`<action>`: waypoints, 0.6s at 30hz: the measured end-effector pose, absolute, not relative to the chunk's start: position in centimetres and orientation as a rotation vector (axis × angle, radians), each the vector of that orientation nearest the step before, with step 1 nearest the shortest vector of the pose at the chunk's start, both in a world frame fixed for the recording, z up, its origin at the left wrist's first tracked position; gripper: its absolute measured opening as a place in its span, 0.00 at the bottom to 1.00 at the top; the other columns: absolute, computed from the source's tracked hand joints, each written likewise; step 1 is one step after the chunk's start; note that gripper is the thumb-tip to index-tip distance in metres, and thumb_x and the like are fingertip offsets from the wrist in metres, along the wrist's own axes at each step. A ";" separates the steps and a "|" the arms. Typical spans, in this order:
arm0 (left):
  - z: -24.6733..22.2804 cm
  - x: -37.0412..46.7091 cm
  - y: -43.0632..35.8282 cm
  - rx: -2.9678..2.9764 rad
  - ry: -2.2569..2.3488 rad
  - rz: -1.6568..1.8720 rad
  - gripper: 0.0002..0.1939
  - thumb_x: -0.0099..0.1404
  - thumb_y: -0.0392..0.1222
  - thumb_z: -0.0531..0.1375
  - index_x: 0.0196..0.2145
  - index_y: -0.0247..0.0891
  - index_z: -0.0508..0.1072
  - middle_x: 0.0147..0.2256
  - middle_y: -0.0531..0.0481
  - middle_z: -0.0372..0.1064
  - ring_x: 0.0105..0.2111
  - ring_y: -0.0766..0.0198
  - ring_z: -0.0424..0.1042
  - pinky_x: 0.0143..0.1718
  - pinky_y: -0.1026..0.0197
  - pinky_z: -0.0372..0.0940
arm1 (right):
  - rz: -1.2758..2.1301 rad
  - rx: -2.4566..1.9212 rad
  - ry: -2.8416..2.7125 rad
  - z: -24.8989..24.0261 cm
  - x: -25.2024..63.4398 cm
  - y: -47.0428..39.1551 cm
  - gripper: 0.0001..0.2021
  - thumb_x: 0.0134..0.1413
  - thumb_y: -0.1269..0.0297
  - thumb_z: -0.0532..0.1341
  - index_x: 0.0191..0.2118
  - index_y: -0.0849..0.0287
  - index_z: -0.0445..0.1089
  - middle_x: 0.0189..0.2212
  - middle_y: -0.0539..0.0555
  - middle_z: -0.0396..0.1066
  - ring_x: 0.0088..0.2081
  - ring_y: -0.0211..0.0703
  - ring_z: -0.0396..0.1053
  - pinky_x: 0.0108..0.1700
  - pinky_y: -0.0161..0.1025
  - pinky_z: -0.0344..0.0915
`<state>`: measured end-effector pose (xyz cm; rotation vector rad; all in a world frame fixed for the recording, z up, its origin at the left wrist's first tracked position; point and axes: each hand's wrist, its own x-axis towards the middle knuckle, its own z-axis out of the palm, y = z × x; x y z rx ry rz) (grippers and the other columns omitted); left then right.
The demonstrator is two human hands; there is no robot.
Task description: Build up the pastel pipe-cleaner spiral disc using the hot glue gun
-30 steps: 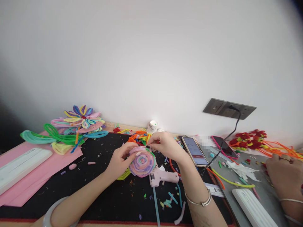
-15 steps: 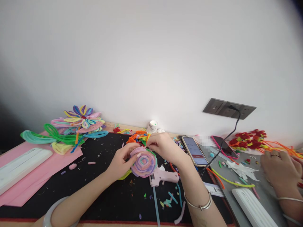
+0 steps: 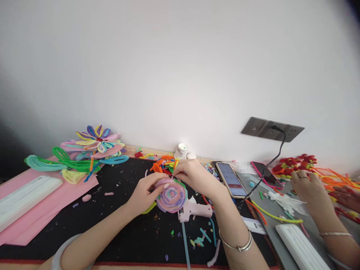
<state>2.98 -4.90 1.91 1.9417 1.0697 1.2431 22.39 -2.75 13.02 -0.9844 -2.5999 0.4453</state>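
A round pastel spiral disc (image 3: 172,195) of fuzzy stems, pink, purple and teal with green at its upper right edge, is held up over the black mat (image 3: 118,228). My left hand (image 3: 146,191) grips its left side, thumb across the front. My right hand (image 3: 191,174) pinches at the disc's top edge; whatever lies between those fingertips is too small to make out. Just right of the disc lies a pale pink glue gun (image 3: 197,210) with a blue-grey stick out of its rear. Orange, green and yellow stem pieces (image 3: 160,165) are heaped behind my hands.
Multicoloured stem flowers (image 3: 98,140) and pink sheets (image 3: 64,198) lie left. Paper cups (image 3: 181,150) stand by the wall. Right are a lit phone (image 3: 231,179), a pink-edged phone (image 3: 266,174), a black cable (image 3: 263,174) and another person's hands (image 3: 311,189) near red pieces.
My left thumb has shifted slightly down and left on the disc, and the disc has dipped a little. The other person's nearer hand has moved left, and their second hand now shows more.
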 end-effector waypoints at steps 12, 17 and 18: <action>2.3 2.9 -5.1 1.951 1.063 1.305 0.11 0.66 0.44 0.57 0.41 0.38 0.75 0.38 0.46 0.77 0.36 0.60 0.76 0.37 0.62 0.70 | 0.920 -1.145 -2.364 12.0 23.9 -1.5 0.07 0.53 0.75 0.58 0.31 0.62 0.74 0.26 0.50 0.72 0.28 0.36 0.66 0.31 0.33 0.60; 2.3 2.9 -5.2 1.965 1.067 1.309 0.10 0.66 0.44 0.57 0.41 0.38 0.75 0.38 0.46 0.77 0.36 0.60 0.76 0.37 0.62 0.70 | 0.993 -1.160 -2.340 11.8 24.0 -1.2 0.06 0.53 0.73 0.59 0.31 0.62 0.74 0.25 0.50 0.71 0.27 0.35 0.65 0.30 0.33 0.60; 2.3 2.9 -5.2 1.967 1.070 1.310 0.10 0.66 0.44 0.57 0.41 0.38 0.75 0.38 0.46 0.77 0.36 0.60 0.76 0.37 0.62 0.70 | 0.994 -1.162 -2.339 11.8 24.0 -1.2 0.06 0.53 0.74 0.59 0.31 0.62 0.74 0.25 0.49 0.71 0.27 0.35 0.65 0.30 0.33 0.60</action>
